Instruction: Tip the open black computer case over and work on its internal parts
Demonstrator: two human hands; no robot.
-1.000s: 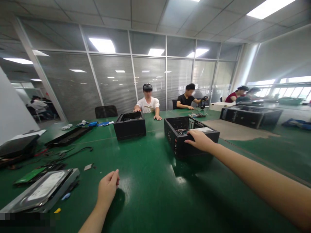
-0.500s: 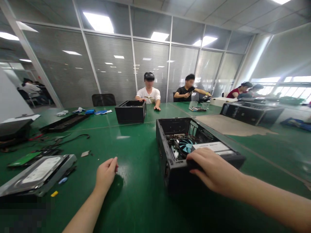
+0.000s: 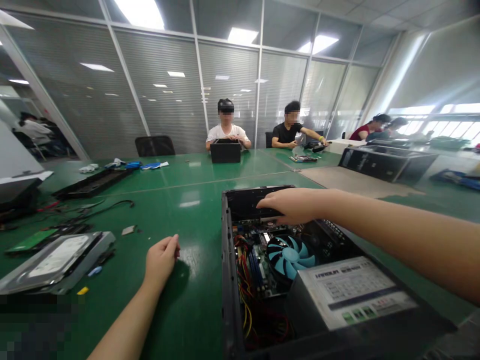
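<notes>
An uncovered black computer case (image 3: 225, 280) lies before me to the right, with its inside showing. In it are a cooling fan with light-blue blades (image 3: 291, 255), a bundle of coloured cables (image 3: 245, 295) and a power supply with a printed label (image 3: 352, 287). My right hand (image 3: 294, 206) reaches across the far part of the case, fingers stretched to the left and holding nothing visible; whether they touch the far wall I cannot tell. Left of the case, my left hand (image 3: 161, 257) rests on the green table as a loose fist, with no object showing in it.
A hard drive in a metal bracket (image 3: 62, 260), a green circuit board (image 3: 33, 240), loose cables (image 3: 101, 210) and a long black panel (image 3: 93, 184) lie to the left. Across the table, a person in white (image 3: 227, 132) has a black box (image 3: 225, 152). Another case (image 3: 369, 162) stands far right.
The computer case has come much nearer to me. My right hand has left its near edge and moved over the far part. My left hand has stayed put. The person opposite has drawn their box closer.
</notes>
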